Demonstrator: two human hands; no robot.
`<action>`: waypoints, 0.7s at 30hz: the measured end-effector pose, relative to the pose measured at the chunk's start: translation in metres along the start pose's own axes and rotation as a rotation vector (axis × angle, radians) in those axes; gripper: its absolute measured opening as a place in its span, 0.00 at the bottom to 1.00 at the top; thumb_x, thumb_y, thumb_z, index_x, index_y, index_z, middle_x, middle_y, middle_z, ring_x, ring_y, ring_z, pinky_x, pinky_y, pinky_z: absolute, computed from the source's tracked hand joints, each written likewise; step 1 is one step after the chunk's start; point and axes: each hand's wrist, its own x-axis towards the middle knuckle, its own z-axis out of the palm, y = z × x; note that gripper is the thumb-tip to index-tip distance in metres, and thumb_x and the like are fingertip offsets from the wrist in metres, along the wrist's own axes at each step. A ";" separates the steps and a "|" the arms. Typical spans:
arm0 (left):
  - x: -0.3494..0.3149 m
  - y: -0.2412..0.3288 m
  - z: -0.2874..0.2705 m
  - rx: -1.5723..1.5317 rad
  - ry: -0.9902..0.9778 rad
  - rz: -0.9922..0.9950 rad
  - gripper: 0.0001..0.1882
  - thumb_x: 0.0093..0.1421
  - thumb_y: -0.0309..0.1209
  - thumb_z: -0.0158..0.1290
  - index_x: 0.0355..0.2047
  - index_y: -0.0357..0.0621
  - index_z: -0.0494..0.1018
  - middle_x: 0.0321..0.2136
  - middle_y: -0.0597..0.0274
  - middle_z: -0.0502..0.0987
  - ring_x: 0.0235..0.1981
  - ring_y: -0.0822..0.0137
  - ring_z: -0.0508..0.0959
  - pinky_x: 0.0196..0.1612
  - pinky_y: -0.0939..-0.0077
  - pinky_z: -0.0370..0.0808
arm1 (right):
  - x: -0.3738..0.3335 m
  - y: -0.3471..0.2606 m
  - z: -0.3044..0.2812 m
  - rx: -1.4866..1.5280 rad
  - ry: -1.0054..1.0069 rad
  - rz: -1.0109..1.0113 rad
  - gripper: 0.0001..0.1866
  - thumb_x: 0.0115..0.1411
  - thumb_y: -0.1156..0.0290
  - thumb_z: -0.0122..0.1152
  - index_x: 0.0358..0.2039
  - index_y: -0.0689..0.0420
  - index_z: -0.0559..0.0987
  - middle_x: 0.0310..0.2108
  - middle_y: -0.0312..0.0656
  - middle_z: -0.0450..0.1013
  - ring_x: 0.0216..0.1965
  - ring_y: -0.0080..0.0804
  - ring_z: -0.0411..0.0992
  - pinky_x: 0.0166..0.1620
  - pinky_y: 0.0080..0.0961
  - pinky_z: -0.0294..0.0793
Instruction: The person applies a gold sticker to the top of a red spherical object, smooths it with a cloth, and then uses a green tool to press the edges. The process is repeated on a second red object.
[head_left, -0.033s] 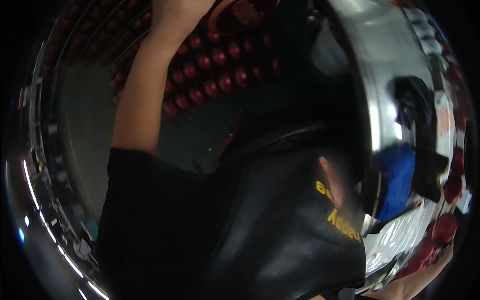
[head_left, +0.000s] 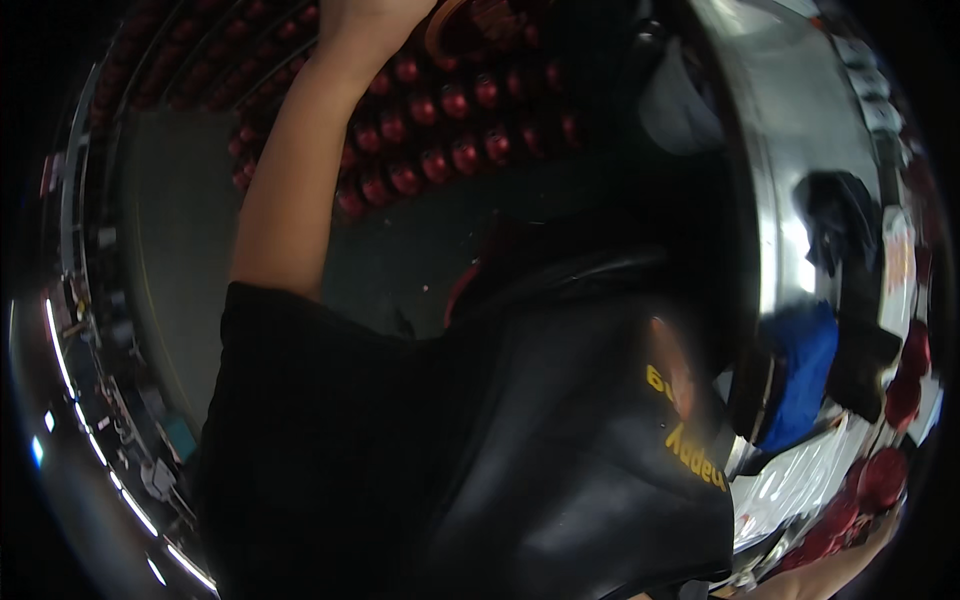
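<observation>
My left arm reaches up to the top edge, where my left hand point(head_left: 375, 18) is cut off and its fingers are hidden. Right beside it is a round dark-red thing with a copper-brown rim point(head_left: 440, 38), partly out of the picture; whether the hand grips it cannot be seen. At the lower right rim, my right hand point(head_left: 884, 528) is small and stretched by the lens, its fingers unclear. It is close to a round, glossy dark-red piece point(head_left: 882, 478) among other red pieces on the bench. A black apron point(head_left: 570, 440) with yellow lettering covers my front.
Rows of shiny dark-red round parts point(head_left: 455, 100) stand on the left, beyond my arm. Along the right runs a metal-topped bench point(head_left: 790, 110) bearing a dark cloth point(head_left: 838, 215), a blue cloth point(head_left: 803, 360) and clear plastic wrap point(head_left: 795, 490). A pale bucket-like container point(head_left: 680, 110) sits beside it.
The view has shifted a little, so the bench and red rows lie slightly farther right and the rows higher. My left hand and the rimmed thing sit nearer the top edge.
</observation>
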 end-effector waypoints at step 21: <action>-0.358 -0.423 -0.099 0.772 -0.091 -1.000 0.22 0.65 0.50 0.57 0.45 0.44 0.79 0.43 0.44 0.83 0.45 0.42 0.83 0.49 0.49 0.79 | -0.037 -0.256 0.085 -0.074 -0.280 -0.189 0.19 0.72 0.62 0.54 0.53 0.61 0.82 0.42 0.44 0.82 0.42 0.30 0.79 0.48 0.29 0.75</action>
